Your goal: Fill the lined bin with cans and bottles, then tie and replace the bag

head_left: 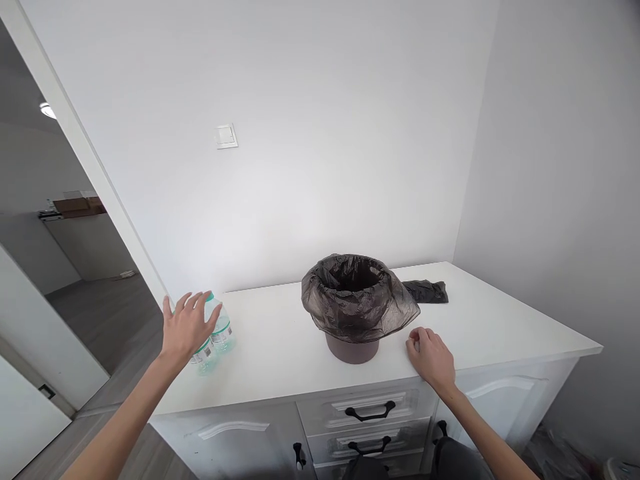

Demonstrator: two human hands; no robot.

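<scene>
Nearest is the front of a white cabinet, with black handles [371,411] on its drawers [345,421] and doors. The right hand [431,357] rests near the front edge of the cabinet top [280,333], its fingers curled into a loose fist; whether it has hold of anything I cannot tell. The left hand [190,328] is over two clear bottles [223,331] with green trim, fingers spread wide and not closed round either one — whether they touch the plastic I cannot tell. The bottles stand side by side at the left end of the top. Between the hands, nearer the right, an upright brown bin [353,351] is lined with a thin black bag [345,317], folded out over the rim, its loose corner just beside the right hand. Behind that corner lies a flattened black bundle [427,291]. Beyond is a white wall [350,133] with a light switch [227,136] — and, farther left, a doorway showing boxes [79,206].
</scene>
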